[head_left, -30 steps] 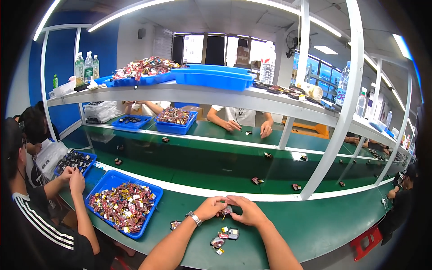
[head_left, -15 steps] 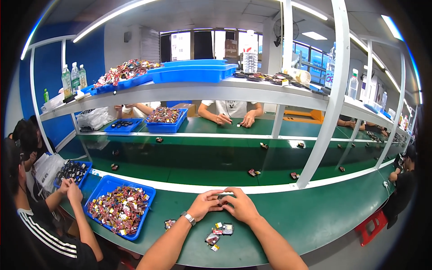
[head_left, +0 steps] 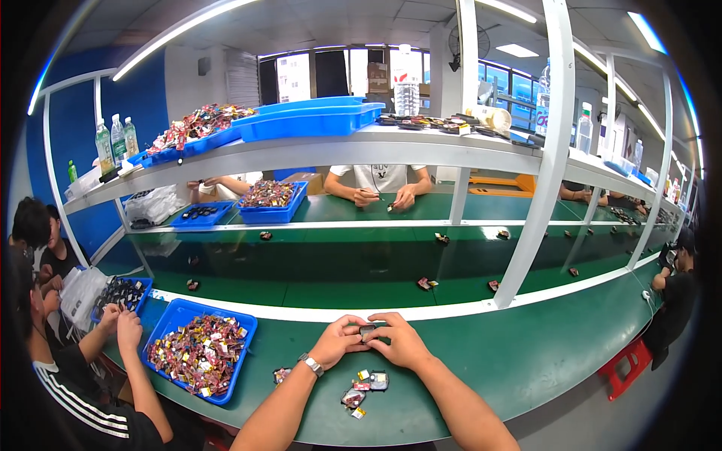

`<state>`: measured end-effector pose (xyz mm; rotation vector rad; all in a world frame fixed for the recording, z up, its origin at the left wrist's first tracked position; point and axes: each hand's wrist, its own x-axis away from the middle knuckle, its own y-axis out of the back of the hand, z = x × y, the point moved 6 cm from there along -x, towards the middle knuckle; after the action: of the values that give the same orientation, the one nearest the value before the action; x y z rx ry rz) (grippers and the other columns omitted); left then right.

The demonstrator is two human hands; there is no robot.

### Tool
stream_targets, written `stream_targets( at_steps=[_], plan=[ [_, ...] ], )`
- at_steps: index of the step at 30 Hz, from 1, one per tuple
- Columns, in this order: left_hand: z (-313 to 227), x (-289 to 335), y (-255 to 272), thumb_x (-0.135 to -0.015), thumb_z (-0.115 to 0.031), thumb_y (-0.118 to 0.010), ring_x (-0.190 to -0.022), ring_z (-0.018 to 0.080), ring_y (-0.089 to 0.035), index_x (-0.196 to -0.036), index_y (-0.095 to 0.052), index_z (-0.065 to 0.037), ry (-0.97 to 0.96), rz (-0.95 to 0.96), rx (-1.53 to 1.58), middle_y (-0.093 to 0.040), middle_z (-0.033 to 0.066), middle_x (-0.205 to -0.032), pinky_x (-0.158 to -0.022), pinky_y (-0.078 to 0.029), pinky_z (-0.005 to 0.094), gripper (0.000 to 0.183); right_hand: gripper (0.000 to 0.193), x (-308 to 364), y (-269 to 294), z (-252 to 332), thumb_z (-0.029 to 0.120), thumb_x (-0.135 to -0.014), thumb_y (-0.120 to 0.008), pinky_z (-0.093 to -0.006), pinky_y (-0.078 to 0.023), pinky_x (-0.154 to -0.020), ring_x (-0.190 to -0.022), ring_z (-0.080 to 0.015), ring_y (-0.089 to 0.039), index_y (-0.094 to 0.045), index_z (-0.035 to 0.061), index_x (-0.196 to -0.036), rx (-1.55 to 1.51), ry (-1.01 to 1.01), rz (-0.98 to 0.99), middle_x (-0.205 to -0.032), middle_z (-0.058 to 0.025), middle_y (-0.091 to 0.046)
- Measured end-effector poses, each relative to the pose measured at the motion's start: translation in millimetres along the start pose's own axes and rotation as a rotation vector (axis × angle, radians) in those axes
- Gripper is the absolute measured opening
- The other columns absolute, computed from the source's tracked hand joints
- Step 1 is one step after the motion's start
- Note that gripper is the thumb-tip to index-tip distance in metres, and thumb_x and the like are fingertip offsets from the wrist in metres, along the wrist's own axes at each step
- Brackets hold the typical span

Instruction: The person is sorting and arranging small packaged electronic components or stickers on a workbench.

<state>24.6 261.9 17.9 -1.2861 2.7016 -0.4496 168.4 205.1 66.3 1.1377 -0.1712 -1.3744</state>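
Observation:
Between my two hands, over the green bench, is a small dark casing (head_left: 368, 332). My left hand (head_left: 340, 346), with a watch (head_left: 312, 365) on its wrist, pinches it from the left. The fingers of my right hand (head_left: 400, 344) close on it from the right. Just nearer to me lie an open dark casing (head_left: 378, 381) with a pale piece in it and another casing (head_left: 352, 398) holding reddish parts. A small yellow-and-white piece (head_left: 359, 413) sits beside them. Partly behind my left wrist is one more small assembly (head_left: 281, 374).
A blue tray (head_left: 157, 373) heaped with small red and yellow parts stands left of my arm, near a co-worker's hands (head_left: 120, 323). Beyond the white rail (head_left: 301, 312), assemblies (head_left: 426, 283) lie on a green belt. A white post (head_left: 538, 188) and shelf (head_left: 316, 156) rise ahead.
The dark casing has turned between my fingers, and more of its flat face shows. My hands stay in nearly the same place. The view has shifted slightly.

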Motion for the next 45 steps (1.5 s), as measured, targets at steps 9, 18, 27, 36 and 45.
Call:
stream_targets(
  at_steps=[9,18,27,36,45],
  plan=[
    [0,2,-4,-0.092,0.006,-0.053,-0.109,0.0218,-0.063,-0.121,-0.048,-0.004,-0.008,0.113,0.029,-0.062,0.0142,-0.117,-0.099,-0.053,0.0394,0.031,0.011,2,-5,-6,0.017,-0.083,-0.070,-0.0372,-0.046,-0.100,-0.122,-0.0252,-0.051,-0.074,0.0096,-0.090,-0.104,-0.132,-0.039,-0.125,-0.0047,-0.060],
    [0,2,-6,-0.095,0.004,-0.050,-0.106,0.0203,-0.063,-0.120,-0.048,-0.005,0.019,0.050,-0.016,-0.064,0.0121,-0.113,-0.095,-0.055,0.0386,0.026,0.011,2,-5,0,0.016,-0.083,-0.071,-0.0372,-0.046,-0.099,-0.119,-0.0257,-0.052,-0.073,0.0080,-0.089,-0.127,-0.093,-0.043,-0.122,-0.0050,-0.061],
    [5,-1,0,-0.097,0.000,-0.050,-0.108,0.0207,-0.063,-0.120,-0.048,-0.006,0.011,0.051,-0.001,-0.064,0.0113,-0.114,-0.095,-0.055,0.0387,0.024,0.013,3,-9,1,0.013,-0.080,-0.072,-0.0370,-0.047,-0.095,-0.113,-0.0263,-0.055,-0.075,0.0075,-0.091,-0.059,-0.090,-0.177,-0.117,-0.0057,-0.062],
    [6,-2,1,-0.097,-0.001,-0.051,-0.108,0.0213,-0.064,-0.120,-0.048,-0.006,-0.005,0.063,0.036,-0.065,0.0120,-0.114,-0.095,-0.055,0.0389,0.023,0.014,3,-10,3,0.009,-0.079,-0.071,-0.0374,-0.049,-0.093,-0.110,-0.0272,-0.057,-0.074,0.0061,-0.092,-0.099,-0.057,-0.227,-0.114,-0.0063,-0.064],
    [6,-1,3,-0.097,-0.002,-0.052,-0.107,0.0204,-0.064,-0.120,-0.048,-0.006,-0.013,0.022,0.026,-0.067,0.0112,-0.110,-0.093,-0.055,0.0384,0.023,0.014,2,-11,8,0.009,-0.079,-0.072,-0.0366,-0.050,-0.090,-0.109,-0.0272,-0.058,-0.075,0.0104,-0.093,-0.002,-0.010,-0.251,-0.114,-0.0062,-0.064]
  ],
)
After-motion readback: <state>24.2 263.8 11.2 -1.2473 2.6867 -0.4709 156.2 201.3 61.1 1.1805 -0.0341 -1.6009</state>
